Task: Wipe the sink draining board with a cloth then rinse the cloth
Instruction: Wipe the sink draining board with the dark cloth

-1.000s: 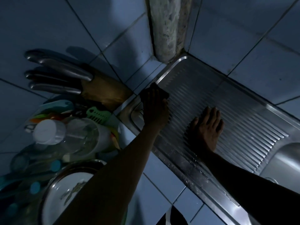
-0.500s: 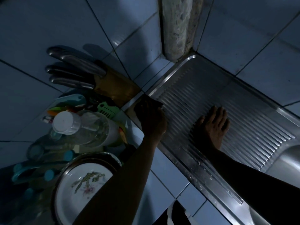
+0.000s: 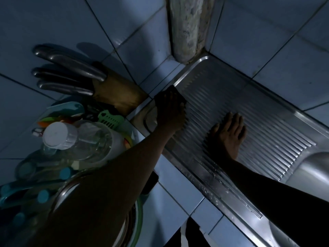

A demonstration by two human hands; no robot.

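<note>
The ribbed steel draining board (image 3: 267,111) runs diagonally from the tiled corner toward the sink basin (image 3: 313,168) at the right edge. My left hand (image 3: 170,113) presses a dark cloth (image 3: 175,91) onto the board's left end; only the cloth's far edge shows past my fingers. My right hand (image 3: 229,131) lies flat on the ribs in the middle of the board, fingers straight, holding nothing. Water drops sit on the board's near rim.
A wooden knife block (image 3: 117,93) with steel handles stands just left of the board. In front of it is a dish rack with a clear white-capped bottle (image 3: 76,138), coloured utensils and a metal bowl (image 3: 124,220). Tiled walls and a rough pillar (image 3: 187,27) close the far corner.
My left hand slid the cloth toward the near-left rim half a second ago and has now pushed it back toward the far edge. My right hand has stayed flat in place.
</note>
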